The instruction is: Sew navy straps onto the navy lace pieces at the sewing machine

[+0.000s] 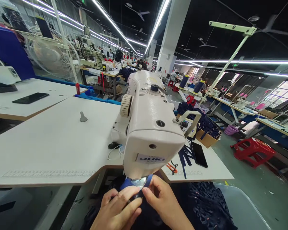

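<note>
A white Juki sewing machine (148, 124) stands on a white table (50, 143) right in front of me. Under its head lies a navy blue fabric strip (147, 181). My left hand (118, 207) and my right hand (162, 199) meet at the bottom centre, both pinching that strip just below the needle area. The fingertips of both hands are pressed together on the cloth. The needle itself is hidden behind the machine head. A heap of dark navy fabric pieces (206, 204) lies to the right of my right hand.
A black phone (199, 154), orange snips (171, 167) and loose navy strips (184, 156) lie on the table right of the machine. Another phone (30, 98) rests on the left table, behind it a fan (50, 57). A red stool (253, 151) stands on the floor at right.
</note>
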The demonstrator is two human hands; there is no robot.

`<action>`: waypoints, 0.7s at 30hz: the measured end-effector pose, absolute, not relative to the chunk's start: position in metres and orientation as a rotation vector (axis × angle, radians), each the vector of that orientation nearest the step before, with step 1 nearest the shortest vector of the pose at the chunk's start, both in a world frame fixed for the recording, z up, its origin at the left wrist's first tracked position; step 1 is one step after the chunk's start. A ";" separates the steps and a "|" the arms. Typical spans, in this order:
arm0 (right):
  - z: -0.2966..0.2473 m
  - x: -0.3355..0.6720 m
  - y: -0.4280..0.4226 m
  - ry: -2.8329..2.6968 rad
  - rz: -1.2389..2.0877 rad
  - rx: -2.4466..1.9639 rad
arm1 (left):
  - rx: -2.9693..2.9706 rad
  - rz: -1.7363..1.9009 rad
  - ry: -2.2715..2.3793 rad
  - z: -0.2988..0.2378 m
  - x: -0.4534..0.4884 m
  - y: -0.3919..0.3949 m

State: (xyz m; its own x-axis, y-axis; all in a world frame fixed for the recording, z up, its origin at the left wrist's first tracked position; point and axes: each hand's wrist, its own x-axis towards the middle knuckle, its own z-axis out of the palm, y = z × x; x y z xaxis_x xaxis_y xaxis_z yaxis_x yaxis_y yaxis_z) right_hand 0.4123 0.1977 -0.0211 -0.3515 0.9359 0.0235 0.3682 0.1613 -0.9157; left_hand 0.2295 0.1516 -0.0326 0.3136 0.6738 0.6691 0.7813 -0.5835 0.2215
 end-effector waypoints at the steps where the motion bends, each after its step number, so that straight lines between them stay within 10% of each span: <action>1: -0.020 0.412 0.196 -1.830 1.159 -1.220 | -2.424 -1.150 -1.416 -0.033 0.231 0.152; 21: -0.038 0.404 0.178 -1.705 0.745 -0.641 | -2.516 -1.422 -1.585 -0.024 0.236 0.151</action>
